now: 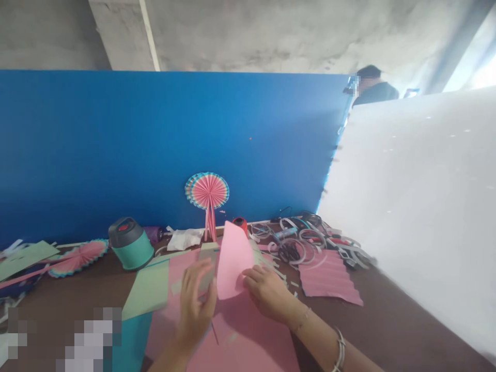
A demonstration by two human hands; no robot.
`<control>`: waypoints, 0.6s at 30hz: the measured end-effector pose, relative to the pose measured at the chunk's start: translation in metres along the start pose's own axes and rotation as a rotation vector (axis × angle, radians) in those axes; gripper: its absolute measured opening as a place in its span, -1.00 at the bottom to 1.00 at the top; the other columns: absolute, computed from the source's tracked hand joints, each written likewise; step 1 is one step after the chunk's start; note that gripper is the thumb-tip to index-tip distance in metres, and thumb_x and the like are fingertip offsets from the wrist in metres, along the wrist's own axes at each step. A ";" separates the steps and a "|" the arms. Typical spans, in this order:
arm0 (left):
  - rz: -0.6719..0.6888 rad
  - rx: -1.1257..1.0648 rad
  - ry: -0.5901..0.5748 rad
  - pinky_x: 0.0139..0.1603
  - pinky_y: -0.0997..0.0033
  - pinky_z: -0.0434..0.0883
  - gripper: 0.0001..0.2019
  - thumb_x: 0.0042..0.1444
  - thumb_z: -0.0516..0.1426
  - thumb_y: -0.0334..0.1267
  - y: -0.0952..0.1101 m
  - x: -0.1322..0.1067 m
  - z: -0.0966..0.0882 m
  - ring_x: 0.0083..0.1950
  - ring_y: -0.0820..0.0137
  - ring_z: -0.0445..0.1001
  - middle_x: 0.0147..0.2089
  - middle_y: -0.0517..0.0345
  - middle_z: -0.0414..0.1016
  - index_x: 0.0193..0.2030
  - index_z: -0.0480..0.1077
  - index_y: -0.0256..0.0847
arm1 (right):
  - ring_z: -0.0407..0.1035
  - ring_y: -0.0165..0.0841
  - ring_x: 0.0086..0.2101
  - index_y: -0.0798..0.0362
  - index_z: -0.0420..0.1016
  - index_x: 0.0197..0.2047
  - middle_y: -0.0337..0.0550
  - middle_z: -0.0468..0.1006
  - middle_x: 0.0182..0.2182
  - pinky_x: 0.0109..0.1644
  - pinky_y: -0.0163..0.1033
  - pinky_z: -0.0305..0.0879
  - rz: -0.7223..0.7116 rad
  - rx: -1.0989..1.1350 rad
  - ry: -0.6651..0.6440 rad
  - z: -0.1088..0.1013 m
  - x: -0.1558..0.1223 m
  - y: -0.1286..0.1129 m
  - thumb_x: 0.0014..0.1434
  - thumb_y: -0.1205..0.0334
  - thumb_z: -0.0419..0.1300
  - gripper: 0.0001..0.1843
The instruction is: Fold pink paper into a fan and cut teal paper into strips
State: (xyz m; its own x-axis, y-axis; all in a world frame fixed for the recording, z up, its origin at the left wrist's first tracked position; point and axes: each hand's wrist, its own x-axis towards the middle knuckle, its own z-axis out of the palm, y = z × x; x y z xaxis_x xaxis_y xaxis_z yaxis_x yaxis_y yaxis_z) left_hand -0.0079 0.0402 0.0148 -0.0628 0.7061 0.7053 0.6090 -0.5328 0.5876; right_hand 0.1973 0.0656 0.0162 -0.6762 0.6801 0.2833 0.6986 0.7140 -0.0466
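Observation:
A sheet of pink paper [234,261] stands raised and slightly curved in the middle, its right edge pinched by the fingers of my right hand [269,292]. Just to its left, my left hand [197,299] has thumb and fingers spread and holds nothing. Under both hands lie larger pink sheets [248,343] on the brown table. Pale green paper [149,289] and a blue-green sheet [132,341] lie to the left of them. A round pleated pink paper fan [209,191] stands upright against the blue partition.
A green and dark grey canister [132,245] stands at the back left, beside another pleated fan [79,258]. Tangled strips and cables [298,240] heap at the back right, above a creased pink sheet [329,276]. Blue [155,144] and white [418,206] partitions border the table; a person [375,88] is beyond.

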 end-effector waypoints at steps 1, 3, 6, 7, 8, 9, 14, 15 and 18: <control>0.073 0.016 -0.099 0.03 0.20 0.26 -0.78 0.11 0.03 -0.29 0.004 0.002 -0.002 0.01 0.25 0.33 -0.05 0.04 0.39 -0.08 0.31 -0.10 | 0.26 -0.32 -0.28 0.08 0.37 -0.27 -0.09 0.47 -0.26 -0.23 -0.23 0.11 0.002 0.002 -0.044 0.001 0.001 -0.003 0.13 0.45 0.00 -0.83; 0.096 0.045 -0.379 0.05 0.23 0.24 -0.79 0.08 0.07 -0.27 0.010 0.006 -0.005 0.00 0.26 0.34 -0.07 0.08 0.41 -0.11 0.33 -0.09 | 0.26 -0.31 -0.29 0.09 0.37 -0.30 -0.10 0.46 -0.30 -0.28 -0.24 0.10 0.022 0.004 -0.123 0.003 0.002 -0.006 0.08 0.43 0.04 -0.87; -0.061 0.135 -0.764 -0.10 0.34 0.30 -0.67 -0.09 0.18 -0.21 0.013 0.007 -0.003 -0.09 0.27 0.36 -0.10 0.11 0.39 -0.12 0.31 -0.11 | 0.28 -0.28 -0.28 0.11 0.38 -0.31 -0.08 0.45 -0.29 -0.30 -0.25 0.11 0.076 0.008 -0.215 0.007 0.004 -0.007 0.03 0.39 0.08 -0.88; -0.107 0.177 -0.842 -0.16 0.37 0.31 -0.67 -0.13 0.18 -0.22 0.013 0.006 -0.002 -0.12 0.27 0.36 -0.12 0.12 0.38 -0.15 0.31 -0.12 | 0.28 -0.27 -0.26 0.12 0.38 -0.30 -0.07 0.45 -0.29 -0.29 -0.24 0.12 0.091 0.017 -0.235 0.007 0.005 -0.006 0.02 0.37 0.09 -0.87; -0.139 0.221 -0.891 -0.22 0.39 0.30 -0.69 -0.14 0.17 -0.24 0.011 0.005 0.000 -0.15 0.28 0.36 -0.14 0.13 0.37 -0.19 0.30 -0.14 | 0.28 -0.26 -0.25 0.13 0.38 -0.28 -0.06 0.45 -0.28 -0.28 -0.24 0.13 0.101 0.029 -0.249 0.008 0.005 -0.005 0.01 0.35 0.10 -0.85; -0.142 0.254 -0.920 -0.24 0.41 0.29 -0.75 -0.13 0.14 -0.28 0.010 0.005 0.002 -0.16 0.29 0.35 -0.16 0.13 0.36 -0.23 0.29 -0.15 | 0.29 -0.25 -0.23 0.14 0.37 -0.26 -0.04 0.45 -0.26 -0.26 -0.24 0.15 0.104 0.043 -0.254 0.008 0.005 -0.004 0.00 0.34 0.11 -0.82; -0.077 0.285 -0.928 -0.17 0.41 0.24 -0.85 -0.07 0.00 -0.43 0.004 0.004 0.002 -0.18 0.33 0.34 -0.24 0.15 0.38 -0.35 0.30 -0.16 | 0.30 -0.25 -0.23 0.12 0.33 -0.21 -0.04 0.44 -0.23 -0.20 -0.22 0.18 0.072 0.124 -0.210 0.002 -0.006 0.005 -0.04 0.33 0.14 -0.75; -0.081 0.261 -0.918 -0.18 0.40 0.24 -0.87 -0.06 0.00 -0.42 0.003 0.003 0.000 -0.19 0.33 0.35 -0.25 0.15 0.39 -0.36 0.31 -0.16 | 0.31 -0.26 -0.24 0.11 0.34 -0.22 -0.05 0.44 -0.25 -0.20 -0.22 0.19 0.063 0.152 -0.191 0.001 -0.010 0.007 -0.04 0.35 0.14 -0.76; -0.125 0.166 -0.847 -0.15 0.38 0.27 -0.92 -0.03 0.04 -0.35 0.000 -0.004 -0.009 -0.13 0.30 0.37 -0.21 0.14 0.43 -0.37 0.34 -0.14 | 0.31 -0.29 -0.29 0.10 0.36 -0.34 -0.10 0.45 -0.33 -0.21 -0.23 0.22 0.053 0.257 -0.095 0.002 -0.024 0.010 -0.02 0.41 0.11 -0.89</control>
State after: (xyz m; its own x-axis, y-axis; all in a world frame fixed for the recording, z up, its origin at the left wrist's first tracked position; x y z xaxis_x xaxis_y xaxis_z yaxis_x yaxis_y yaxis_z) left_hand -0.0147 0.0336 0.0155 0.4321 0.8992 0.0688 0.7482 -0.4000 0.5293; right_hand 0.2200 0.0565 0.0066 -0.6672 0.7218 0.1837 0.6599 0.6872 -0.3038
